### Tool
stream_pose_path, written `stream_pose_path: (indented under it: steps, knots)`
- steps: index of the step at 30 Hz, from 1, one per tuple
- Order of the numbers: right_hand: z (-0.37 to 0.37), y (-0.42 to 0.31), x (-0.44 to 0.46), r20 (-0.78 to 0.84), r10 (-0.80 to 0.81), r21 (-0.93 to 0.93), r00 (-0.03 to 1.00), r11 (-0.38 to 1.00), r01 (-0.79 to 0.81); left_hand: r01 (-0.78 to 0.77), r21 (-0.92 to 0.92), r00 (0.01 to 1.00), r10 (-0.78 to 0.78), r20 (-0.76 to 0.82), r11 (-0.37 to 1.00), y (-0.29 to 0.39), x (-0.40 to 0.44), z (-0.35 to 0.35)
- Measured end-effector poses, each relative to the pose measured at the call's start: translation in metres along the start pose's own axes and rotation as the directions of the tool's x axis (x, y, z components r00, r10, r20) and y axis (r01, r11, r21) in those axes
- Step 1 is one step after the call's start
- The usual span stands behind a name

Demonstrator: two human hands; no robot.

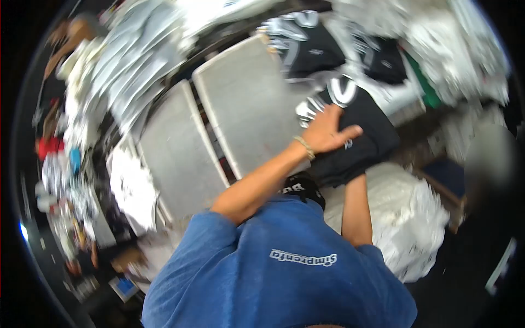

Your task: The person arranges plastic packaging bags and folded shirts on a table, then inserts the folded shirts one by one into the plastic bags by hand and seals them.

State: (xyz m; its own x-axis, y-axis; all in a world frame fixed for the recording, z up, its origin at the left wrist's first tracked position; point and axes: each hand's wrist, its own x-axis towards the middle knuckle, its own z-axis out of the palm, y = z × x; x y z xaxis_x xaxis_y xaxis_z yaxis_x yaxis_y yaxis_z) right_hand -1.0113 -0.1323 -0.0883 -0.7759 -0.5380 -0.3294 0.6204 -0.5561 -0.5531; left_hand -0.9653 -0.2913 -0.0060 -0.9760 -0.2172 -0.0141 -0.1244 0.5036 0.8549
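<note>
A folded black garment (pixel 374 128) with white stripes and a white-edged collar is in front of me, over the table's right end. My left hand (pixel 328 131) lies flat on top of it, thumb spread and fingers toward the collar. A woven bracelet circles that wrist. From below, my right forearm (pixel 357 210) reaches under the garment's near edge and supports it; the garment hides my right hand and its fingers. Just beyond are two more folded black garments, one (pixel 314 52) at the middle and another (pixel 385 61) to its right, both with white and grey trim.
Two pale grey table panels (pixel 240 93) stand side by side with a gap between. Stacks of white sheets or bags (pixel 136 54) fill the back left. A white cloth (pixel 131 188) hangs at the left edge. A large white plastic bundle (pixel 410 218) sits to my right. People are at far left.
</note>
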Motion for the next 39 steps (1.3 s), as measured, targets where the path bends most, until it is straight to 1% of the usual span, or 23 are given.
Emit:
stream_pose_path:
  steps: [2,3,5,10,13,15,16,18,19,20,22,23,24,26,27,28,30,31,34,36,37,38,39]
  knots:
    - [0.038,0.013,-0.018,0.054,0.091,0.114,0.994,0.989,-0.096,-0.026,0.027,0.987,0.03,-0.16,0.999,0.006,-0.041,-0.019]
    - [0.058,0.023,-0.026,0.098,0.12,0.116,0.988,0.984,-0.131,0.078,0.033,0.994,-0.075,-0.073,0.996,0.023,-0.064,-0.048]
    - [0.101,0.05,-0.042,0.205,0.181,0.111,0.962,0.972,-0.206,0.097,0.106,0.988,-0.083,-0.129,0.99,0.032,-0.104,-0.095]
    - [0.221,0.157,-0.048,0.455,0.345,0.013,0.821,0.919,-0.394,0.138,0.435,0.903,0.068,-0.425,0.89,0.039,-0.206,-0.236]
    - [0.27,0.256,-0.055,0.495,0.461,-0.094,0.737,0.871,-0.482,0.322,0.468,0.84,-0.02,-0.542,0.823,0.03,-0.262,-0.314]
    - [0.269,0.324,-0.062,0.39,0.555,-0.228,0.735,0.831,-0.507,0.396,0.501,0.819,-0.05,-0.571,0.769,-0.008,-0.294,-0.338]
    - [0.257,0.354,-0.065,0.281,0.604,-0.353,0.746,0.788,-0.505,0.429,0.521,0.818,-0.072,-0.571,0.738,-0.039,-0.309,-0.34]
    - [0.214,0.388,-0.071,-0.008,0.658,-0.66,0.753,0.562,-0.499,0.564,0.513,0.795,-0.255,-0.551,0.647,-0.112,-0.334,-0.323]
    - [0.194,0.387,-0.077,-0.121,0.648,-0.753,0.751,0.433,-0.496,0.541,0.585,0.817,-0.211,-0.537,0.604,-0.184,-0.357,-0.287]
    - [0.184,0.381,-0.085,-0.143,0.602,-0.779,0.785,0.421,-0.465,0.517,0.651,0.835,-0.157,-0.528,0.556,-0.236,-0.373,-0.264]
    - [0.177,0.368,-0.089,-0.055,0.454,-0.768,0.889,0.55,-0.328,0.474,0.608,0.846,-0.137,-0.515,0.637,-0.224,-0.392,-0.261]
    - [0.181,0.37,-0.082,0.047,0.308,-0.872,0.95,0.476,-0.111,0.428,0.58,0.853,-0.098,-0.512,0.693,-0.218,-0.391,-0.272]
    - [0.188,0.37,-0.067,0.148,0.215,-0.933,0.965,0.354,0.064,0.416,0.577,0.859,-0.097,-0.502,0.703,-0.214,-0.389,-0.281]
    - [0.225,0.381,-0.046,0.299,0.045,-0.928,0.953,0.246,0.279,0.457,0.388,0.747,-0.108,-0.656,0.801,-0.214,-0.38,-0.302]
    - [0.24,0.395,-0.024,0.353,0.025,-0.909,0.935,0.247,0.336,0.456,0.433,0.696,-0.008,-0.718,0.778,-0.222,-0.375,-0.309]
    - [0.25,0.409,-0.009,0.4,0.016,-0.89,0.917,0.247,0.384,0.475,0.407,0.664,-0.014,-0.748,0.78,-0.232,-0.369,-0.317]
    - [0.297,0.419,-0.005,0.281,0.166,-0.904,0.945,0.376,0.202,0.599,0.478,0.673,-0.08,-0.735,0.643,-0.276,-0.364,-0.317]
    - [0.301,0.428,0.006,0.243,0.203,-0.931,0.949,0.324,0.169,0.599,0.432,0.678,-0.14,-0.721,0.675,-0.299,-0.37,-0.31]
    - [0.277,0.451,0.044,0.329,0.274,-0.937,0.903,0.216,0.276,0.538,0.257,0.733,-0.295,-0.613,0.803,-0.308,-0.388,-0.33]
    - [0.28,0.443,0.027,0.318,0.233,-0.927,0.919,0.281,0.249,0.472,0.186,0.626,-0.179,-0.759,0.862,-0.296,-0.411,-0.343]
    - [0.283,0.438,0.017,0.338,0.193,-0.93,0.921,0.218,0.296,0.496,0.176,0.606,-0.193,-0.772,0.851,-0.297,-0.432,-0.346]
    - [0.288,0.435,0.011,0.367,0.148,-0.926,0.918,0.155,0.345,0.494,0.157,0.53,-0.153,-0.834,0.855,-0.299,-0.458,-0.352]
    - [0.287,0.437,0.014,0.47,0.042,-0.882,0.882,0.07,0.466,0.491,0.143,0.445,-0.106,-0.889,0.86,-0.302,-0.486,-0.359]
